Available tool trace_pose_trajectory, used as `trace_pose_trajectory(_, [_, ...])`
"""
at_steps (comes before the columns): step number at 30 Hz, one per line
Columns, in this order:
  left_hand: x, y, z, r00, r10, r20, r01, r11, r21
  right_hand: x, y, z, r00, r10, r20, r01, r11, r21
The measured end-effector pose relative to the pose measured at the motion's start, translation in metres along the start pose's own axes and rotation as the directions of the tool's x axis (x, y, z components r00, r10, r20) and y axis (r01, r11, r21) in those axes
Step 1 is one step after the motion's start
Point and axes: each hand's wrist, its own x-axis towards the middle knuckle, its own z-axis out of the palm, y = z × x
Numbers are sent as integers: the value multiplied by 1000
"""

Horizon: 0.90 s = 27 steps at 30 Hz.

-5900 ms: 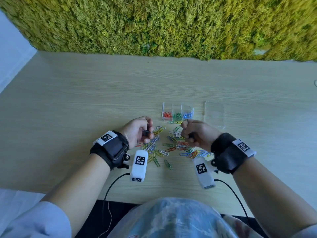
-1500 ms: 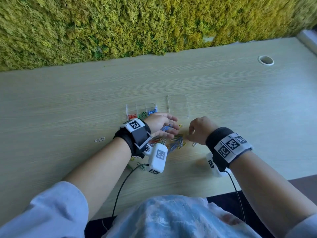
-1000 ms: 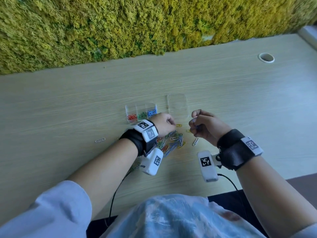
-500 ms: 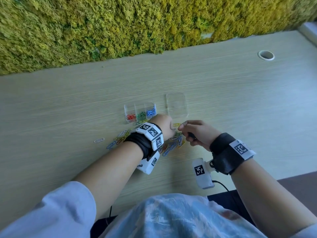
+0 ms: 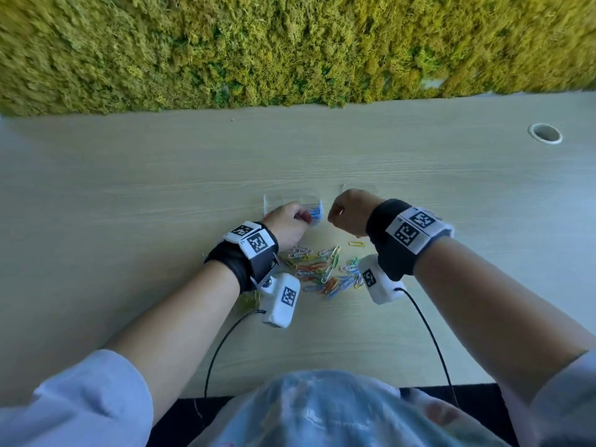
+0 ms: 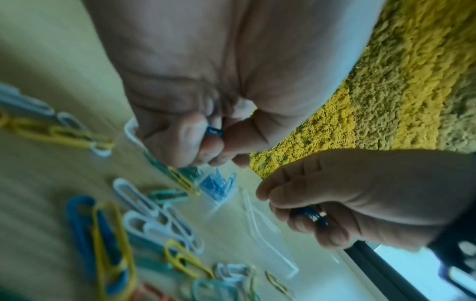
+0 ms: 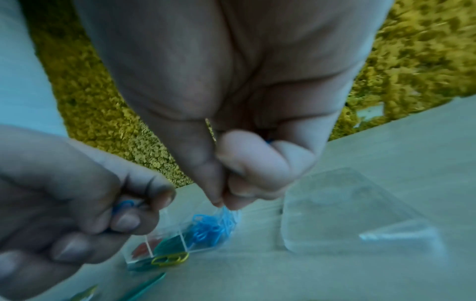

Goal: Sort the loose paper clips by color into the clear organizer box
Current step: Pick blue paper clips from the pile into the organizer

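Nearest on the wooden table (image 5: 129, 195) lies the heap of loose paper clips (image 5: 322, 269), blue, yellow, white, green and orange, spread between the 2 wrists; 1 yellow clip (image 5: 356, 243) lies apart at the heap's right edge. Just beyond, the left hand (image 5: 285, 222) is curled over the clear organizer box (image 5: 274, 201), its fingers pinching a blue clip (image 6: 213, 130). The right hand (image 5: 350, 212), just right of the box, is clenched around more blue clips (image 6: 311, 215). The box holds red, green and blue clips in 3 compartments side by side, the blue clips (image 7: 208, 226) rightmost. The clear lid (image 7: 347, 207) lies flat to the right of the box. A moss wall (image 5: 290, 46) backs the table's far edge.
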Motion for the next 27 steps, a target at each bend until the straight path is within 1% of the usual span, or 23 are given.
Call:
trace_pose_trajectory(2, [1,-2,-9,1000,17,-3,-16,992,124,12,-8,-3,1000,-4,14,4,1000,29])
trace_pose_trajectory(4, [2,-1,-16,1000,23,-17,-20,978,208,22,-17,-8,999,-26,-20,26,999,42])
trace_pose_trajectory(6, [4,4,-22,999,26,-47,-12,964,266,32,-27,-14,998,-36,-54,35,999,-18])
trace_pose_trajectory(8, [7,9,-27,998,30,-51,-12,948,319,39,-38,-18,996,-48,-70,40,993,-113])
trace_pose_trajectory(11, [14,17,-31,998,47,-46,-24,912,410,49,-47,-20,995,-86,-56,73,977,-203])
trace_pose_trajectory(15, [21,29,-30,991,89,-101,-31,879,476,54,-48,-19,987,-154,-57,134,957,-259])
trace_pose_trajectory(17, [24,33,-29,983,138,-124,-60,868,493,54,-47,-18,980,-187,-68,162,948,-274])
trace_pose_trajectory(19, [27,33,-28,973,179,-145,-89,873,479,53,-42,-18,974,-204,-97,176,955,-240])
trace_pose_trajectory(21, [31,31,-26,969,185,-166,-98,898,428,50,-35,-18,970,-194,-144,175,975,-134])
trace_pose_trajectory(24, [35,34,-21,966,190,-176,-112,919,378,44,-22,-18,961,-149,-231,161,986,32])
trace_pose_trajectory(27, [39,39,-17,961,222,-163,-142,906,400,36,-8,-14,966,-91,-244,128,982,138])
